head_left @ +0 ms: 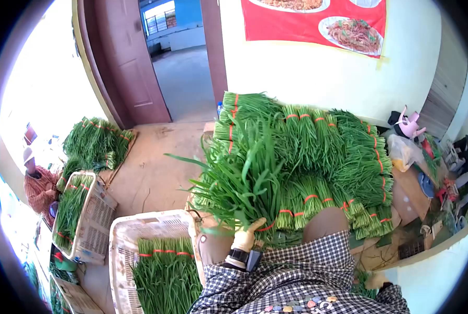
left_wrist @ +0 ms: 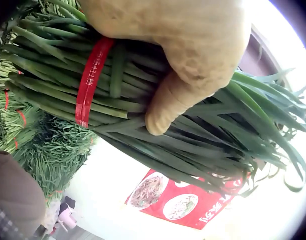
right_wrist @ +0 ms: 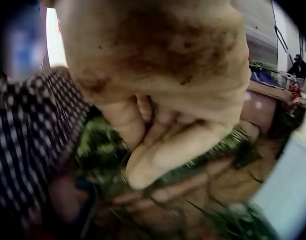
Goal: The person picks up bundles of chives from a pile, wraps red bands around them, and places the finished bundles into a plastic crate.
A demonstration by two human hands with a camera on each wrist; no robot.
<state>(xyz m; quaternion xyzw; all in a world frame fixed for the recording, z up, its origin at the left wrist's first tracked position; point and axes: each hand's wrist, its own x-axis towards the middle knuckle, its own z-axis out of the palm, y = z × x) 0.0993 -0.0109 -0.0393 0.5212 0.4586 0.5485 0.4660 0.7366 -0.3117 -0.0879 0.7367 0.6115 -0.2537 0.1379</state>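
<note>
My gloved left hand grips a bundle of garlic chives above my lap, its long leaves fanning up and away. In the left wrist view, the thumb and palm lie over the stems beside a printed red band wrapped around the bundle. Low at my right side hangs my right hand, close to some loose greens. Up close, its stained glove shows fingers loosely curled inward, with nothing visible between them.
Banded chive bundles are stacked before me against the wall. A white plastic crate with several bundles stands at my left; beyond it are another filled crate and a seated person. Assorted clutter lies at the right.
</note>
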